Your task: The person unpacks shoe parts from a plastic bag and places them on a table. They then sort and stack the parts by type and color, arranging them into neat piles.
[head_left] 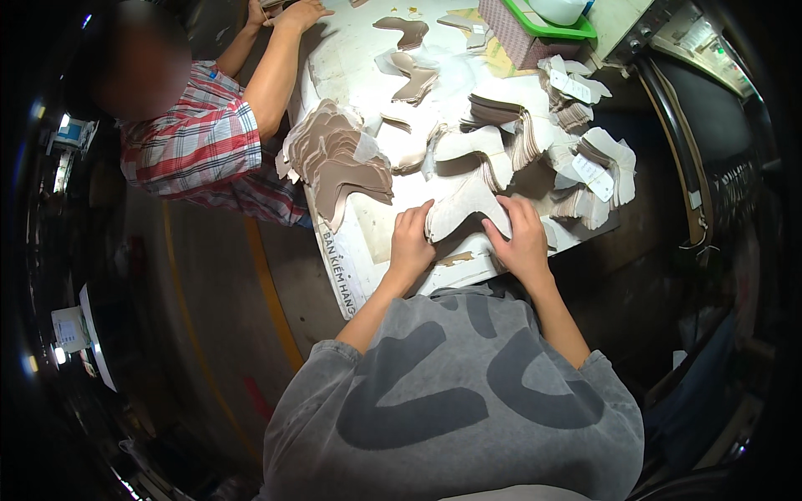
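Between my hands, at the near edge of the white table (pixel 380 230), is a stack of curved, pale cut pieces (pixel 466 207), V-shaped with the ends toward me. My left hand (pixel 411 242) closes on the stack's left end, fingers along its side. At the right end, my right hand (pixel 520 240) grips with the thumb below and the fingers on top. Just beyond lies another pale stack (pixel 470 144) with brown edges. A fanned pile of brown cut pieces (pixel 338 159) spreads left of my left hand.
More stacks with white paper tags (pixel 593 177) stand at the right. At the back right, a green tray (pixel 551 25) rests on a patterned box (pixel 510 33). A co-worker in a plaid shirt (pixel 196 142) is at the table's left side, forearms reaching over its far edge.
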The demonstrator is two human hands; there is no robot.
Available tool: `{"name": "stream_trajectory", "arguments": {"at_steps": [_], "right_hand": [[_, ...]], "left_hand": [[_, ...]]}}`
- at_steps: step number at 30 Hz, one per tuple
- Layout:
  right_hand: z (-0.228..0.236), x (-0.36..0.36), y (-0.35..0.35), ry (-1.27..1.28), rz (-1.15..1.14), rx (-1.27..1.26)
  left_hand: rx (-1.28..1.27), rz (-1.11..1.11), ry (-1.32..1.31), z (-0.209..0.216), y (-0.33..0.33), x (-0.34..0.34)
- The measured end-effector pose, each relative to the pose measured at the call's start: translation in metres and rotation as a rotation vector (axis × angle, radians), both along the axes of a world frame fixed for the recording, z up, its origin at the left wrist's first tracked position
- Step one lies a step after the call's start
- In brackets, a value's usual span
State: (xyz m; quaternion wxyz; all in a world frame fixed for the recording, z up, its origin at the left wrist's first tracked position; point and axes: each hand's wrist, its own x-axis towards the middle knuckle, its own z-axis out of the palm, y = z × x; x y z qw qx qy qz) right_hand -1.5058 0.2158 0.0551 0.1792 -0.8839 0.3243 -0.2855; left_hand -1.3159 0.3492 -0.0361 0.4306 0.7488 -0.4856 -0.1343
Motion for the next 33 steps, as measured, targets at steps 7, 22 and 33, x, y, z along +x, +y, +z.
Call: {"name": "stream_trajectory", "arguments": {"at_steps": [7, 22, 33], "right_hand": [[0.012, 0.008, -0.023, -0.208, -0.008, 0.066], [0.152, 0.134, -0.148, -0.271, 0.233, -0.058], [0.055, 0.231, -0.302, 0.896, 0.267, 0.673]], "left_hand": [[-0.087, 0.037, -0.051, 0.003, -0.003, -0.011], [0.008, -0.061, 0.043, 0.003, -0.004, 0.0], [-0.01, -0.017, 0.102, 0.005, -0.007, -0.002]]}}
